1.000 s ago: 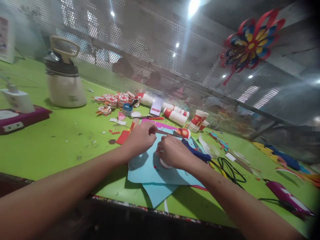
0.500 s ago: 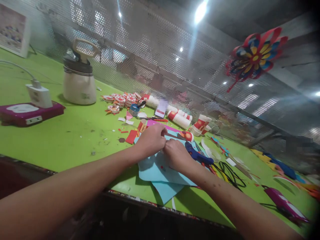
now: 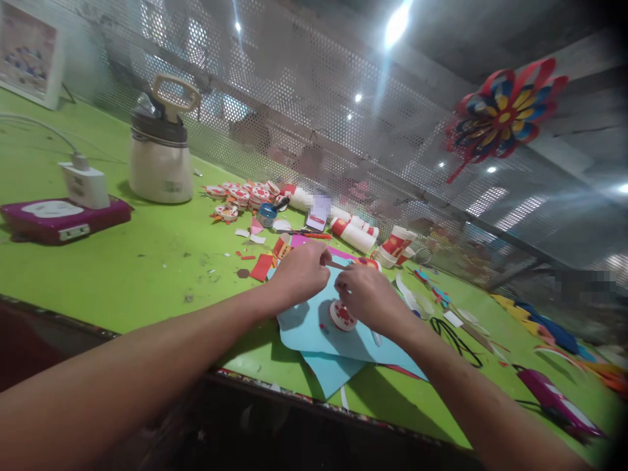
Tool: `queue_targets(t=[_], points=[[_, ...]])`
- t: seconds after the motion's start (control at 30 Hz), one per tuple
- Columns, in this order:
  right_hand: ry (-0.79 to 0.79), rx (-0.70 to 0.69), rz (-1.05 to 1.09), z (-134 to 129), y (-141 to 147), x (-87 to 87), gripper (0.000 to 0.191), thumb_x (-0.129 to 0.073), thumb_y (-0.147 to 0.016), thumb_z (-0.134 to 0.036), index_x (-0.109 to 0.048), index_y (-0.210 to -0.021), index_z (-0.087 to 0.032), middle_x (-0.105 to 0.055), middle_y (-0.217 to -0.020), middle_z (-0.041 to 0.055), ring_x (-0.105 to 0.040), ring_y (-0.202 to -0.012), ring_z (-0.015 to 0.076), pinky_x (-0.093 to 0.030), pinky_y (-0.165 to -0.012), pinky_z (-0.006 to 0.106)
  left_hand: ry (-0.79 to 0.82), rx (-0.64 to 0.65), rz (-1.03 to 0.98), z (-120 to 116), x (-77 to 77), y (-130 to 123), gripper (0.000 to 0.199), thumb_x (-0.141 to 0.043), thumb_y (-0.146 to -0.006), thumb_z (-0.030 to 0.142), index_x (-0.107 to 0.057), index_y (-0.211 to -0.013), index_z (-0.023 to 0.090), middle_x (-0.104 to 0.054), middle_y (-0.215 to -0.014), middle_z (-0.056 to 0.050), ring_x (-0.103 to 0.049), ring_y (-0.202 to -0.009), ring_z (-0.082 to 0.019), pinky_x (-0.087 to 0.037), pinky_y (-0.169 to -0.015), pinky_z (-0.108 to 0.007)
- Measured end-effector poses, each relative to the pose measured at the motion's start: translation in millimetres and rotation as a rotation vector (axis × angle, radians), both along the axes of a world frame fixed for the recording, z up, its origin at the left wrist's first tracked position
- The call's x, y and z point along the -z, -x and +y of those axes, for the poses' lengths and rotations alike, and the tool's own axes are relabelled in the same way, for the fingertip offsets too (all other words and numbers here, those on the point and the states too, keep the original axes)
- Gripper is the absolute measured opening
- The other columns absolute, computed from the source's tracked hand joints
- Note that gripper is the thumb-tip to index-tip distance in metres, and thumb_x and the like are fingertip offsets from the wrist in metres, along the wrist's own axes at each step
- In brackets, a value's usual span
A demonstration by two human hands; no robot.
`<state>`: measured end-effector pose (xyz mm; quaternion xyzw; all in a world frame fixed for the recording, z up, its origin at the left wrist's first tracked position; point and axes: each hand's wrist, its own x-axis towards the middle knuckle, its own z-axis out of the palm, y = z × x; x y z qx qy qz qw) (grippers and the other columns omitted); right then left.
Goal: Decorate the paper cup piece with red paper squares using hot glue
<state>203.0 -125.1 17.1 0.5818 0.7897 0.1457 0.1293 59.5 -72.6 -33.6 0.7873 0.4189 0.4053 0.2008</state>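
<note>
Power strip: purple (image 3: 59,221), near the table's (image 3: 157,281) left end, with a white charger (image 3: 84,186) plugged into its top.
Jug: cream body, dark lid and looped handle (image 3: 161,167), upright toward the far edge; walls opaque, contents not visible.
Disc pile: red-and-white discs (image 3: 248,193) heaped toward the far edge, right of the jug.
Jar: small and blue (image 3: 267,215), just in front of the pile; contents too small to tell.
Left hand: over the blue sheet (image 3: 304,333), fingers bent and drawn together (image 3: 307,271); a thin strip (image 3: 336,264) shows between the two hands, but whether it is gripped cannot be told.
Single disc: white with a red pattern (image 3: 344,316), lying on the blue sheet toward the table's near edge, below the gap between the hands.
Lying cups: paper cups nested in columns (image 3: 354,235), on their sides near the far edge.
Right hand: fingers curled above and beside the single disc (image 3: 367,294); whether they grip anything cannot be told.
Standing cups: a small group (image 3: 394,246) near the far edge, right of the columns.
Change from half a second earlier: the hands, then touching, are now apart; the single disc, then covered, is exposed; the blue glue gun is now mostly hidden behind the right hand.
</note>
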Motion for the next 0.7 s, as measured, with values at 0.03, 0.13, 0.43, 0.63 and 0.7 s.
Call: queue_targets(t=[0.03, 0.13, 0.43, 0.63, 0.7], points=[[-0.034, -0.006, 0.031, -5.0, -5.4, -4.7, 0.011, -0.060, -0.095, -0.022, -0.068, -0.095, -0.015, -0.070, -0.095, 0.0033, -0.067, -0.088, 0.0177, -0.055, -0.079, 0.037, 0.001, 0.013, 0.011, -0.1, 0.5, -0.2, 0.028, -0.049, -0.072, 0.008, -0.066, -0.094, 0.013, -0.070, -0.092, -0.011, -0.065, -0.083, -0.023, -0.051, -0.072, -0.034], [-0.107, -0.038, 0.119, -22.2, -23.1, -10.0, 0.017, -0.057, -0.093, -0.010, -0.072, -0.085, -0.013, -0.070, -0.087, 0.0065, -0.066, -0.086, 0.0196, -0.052, -0.077, 0.034, 0.009, 0.097, 0.058, -1.5, 3.3, -2.6, 0.030, -0.053, -0.072, 0.010, -0.067, -0.099, 0.013, -0.070, -0.097, -0.010, -0.065, -0.087, -0.023, -0.052, -0.076, -0.034], [-0.172, -0.210, 0.239, -26.8, -53.4, 30.1, 0.014, -0.063, -0.088, -0.009, -0.074, -0.080, -0.012, -0.067, -0.078, 0.0082, -0.062, -0.080, 0.0214, -0.049, -0.071, 0.033, -0.009, 0.301, 0.227, -11.7, 9.9, -10.1, 0.035, -0.058, -0.074, 0.011, -0.067, -0.108, 0.011, -0.068, -0.106, -0.012, -0.064, -0.095, -0.024, -0.051, -0.085, -0.035], [-0.214, -0.252, 0.249, -19.0, -61.2, 39.9, 0.011, -0.064, -0.087, -0.009, -0.069, -0.079, -0.014, -0.063, -0.076, 0.0002, -0.060, -0.078, 0.0167, -0.050, -0.070, 0.031, -0.009, 0.355, 0.277, -15.9, 7.1, -9.1, 0.037, -0.058, -0.078, 0.019, -0.067, -0.113, 0.011, -0.065, -0.110, -0.014, -0.062, -0.100, -0.026, -0.051, -0.088, -0.038], [-0.221, -0.258, 0.258, -19.6, -63.3, 42.0, 0.011, -0.064, -0.087, -0.010, -0.069, -0.079, -0.014, -0.064, -0.076, 0.0008, -0.060, -0.078, 0.0172, -0.049, -0.070, 0.031, -0.004, 0.370, 0.292, -17.8, 5.7, -9.6, 0.040, -0.058, -0.078, 0.022, -0.067, -0.115, 0.011, -0.065, -0.111, -0.014, -0.061, -0.103, -0.029, -0.050, -0.090, -0.041]])
